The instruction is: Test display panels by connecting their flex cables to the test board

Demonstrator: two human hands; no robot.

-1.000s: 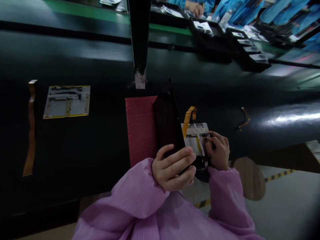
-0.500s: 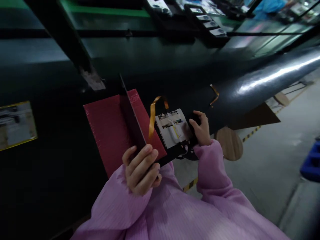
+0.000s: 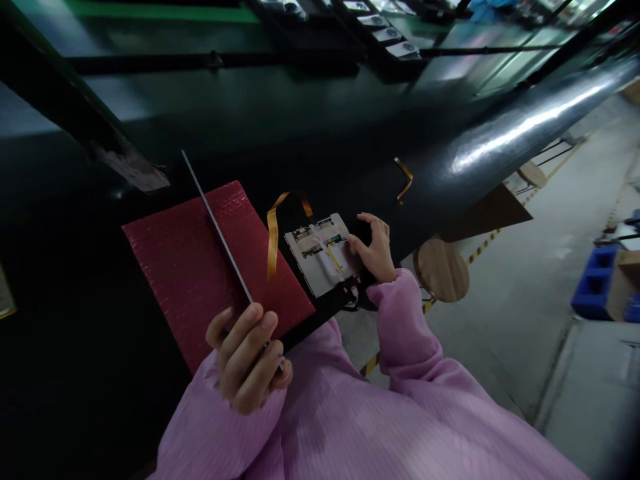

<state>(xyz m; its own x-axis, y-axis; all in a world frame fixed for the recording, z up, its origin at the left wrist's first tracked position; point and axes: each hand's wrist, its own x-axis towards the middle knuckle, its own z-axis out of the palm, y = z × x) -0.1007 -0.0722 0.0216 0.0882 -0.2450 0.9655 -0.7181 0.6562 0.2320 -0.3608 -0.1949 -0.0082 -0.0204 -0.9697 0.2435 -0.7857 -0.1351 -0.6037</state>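
My left hand (image 3: 250,360) is closed around the lower end of a thin dark panel (image 3: 217,230), seen edge-on above a red padded sheet (image 3: 183,267). To the right lies an opened electronic device (image 3: 323,253) with a pale metal plate, exposed circuitry and a white part with a yellow strip. An orange ribbon cable (image 3: 273,233) arches up from its far side and down over the red sheet. My right hand (image 3: 375,247) is open at the device's right edge, thumb and index finger apart; whether the thumb touches it I cannot tell.
A loose orange ribbon cable (image 3: 406,180) lies on the dark bench (image 3: 340,140). Black trays (image 3: 385,40) with white parts stand at the back. A brown board (image 3: 490,213) juts past the bench edge over a round wooden stool (image 3: 443,270). A slanted post (image 3: 75,100) rises at left.
The panel in my left hand has turned edge-on, baring more of the red sheet. My right thumb and index finger have spread apart near the device. The whole view has shifted.
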